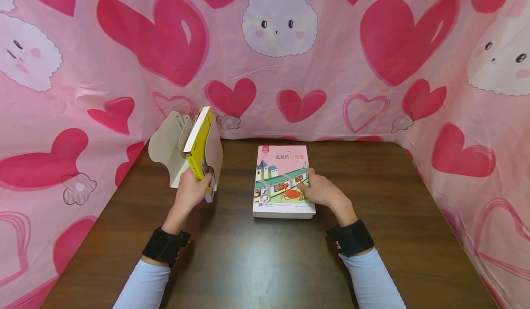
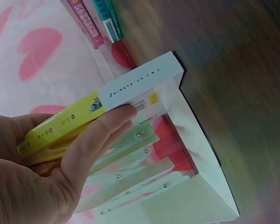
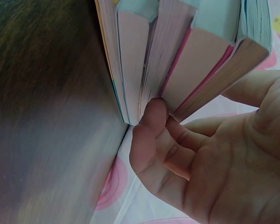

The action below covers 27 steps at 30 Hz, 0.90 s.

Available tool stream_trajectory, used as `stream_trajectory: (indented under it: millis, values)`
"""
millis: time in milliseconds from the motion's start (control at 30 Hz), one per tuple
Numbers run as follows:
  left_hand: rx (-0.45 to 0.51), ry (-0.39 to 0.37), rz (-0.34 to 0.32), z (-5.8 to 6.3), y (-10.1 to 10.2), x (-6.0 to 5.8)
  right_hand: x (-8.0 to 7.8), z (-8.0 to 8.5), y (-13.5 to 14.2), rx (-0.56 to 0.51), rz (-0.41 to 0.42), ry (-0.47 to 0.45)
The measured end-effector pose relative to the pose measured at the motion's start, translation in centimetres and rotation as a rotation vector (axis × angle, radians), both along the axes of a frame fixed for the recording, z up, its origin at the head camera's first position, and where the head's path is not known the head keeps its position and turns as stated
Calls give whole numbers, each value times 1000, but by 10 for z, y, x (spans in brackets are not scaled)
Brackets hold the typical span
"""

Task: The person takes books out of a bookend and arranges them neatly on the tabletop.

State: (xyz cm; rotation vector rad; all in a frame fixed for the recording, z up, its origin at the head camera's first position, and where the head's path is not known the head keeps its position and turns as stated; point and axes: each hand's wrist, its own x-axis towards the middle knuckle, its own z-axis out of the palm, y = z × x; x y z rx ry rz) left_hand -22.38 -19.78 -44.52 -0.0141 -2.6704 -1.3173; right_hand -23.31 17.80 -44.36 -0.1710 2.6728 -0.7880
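My left hand grips a yellow-and-white book by its spine side, the thumb along one cover. This book stands upright and slightly tilted inside a cream bookstand, against its right-hand panel. In the left wrist view the thumb lies along the book's spine, near a barcode on the cover. At the table's middle, my right hand holds the right edge of a pink-covered book with a crab and train picture, thumb on its cover. The right wrist view shows curled fingers at the page edges of the stacked books beneath.
Several books lie piled under the pink one. The bookstand has several upright dividers and stands at the table's back left. A pink heart-and-rabbit cloth hangs behind and along both sides of the brown wooden table.
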Motion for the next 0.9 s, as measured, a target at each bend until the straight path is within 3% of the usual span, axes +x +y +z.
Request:
stream_trajectory:
  millis: [333,900]
  values:
    - [20,32,-10,6,-2,3,-1,2,1,-7,-6,-3]
    - [33,36,6,6,-1,14,0,0,0,-2,-3,-5]
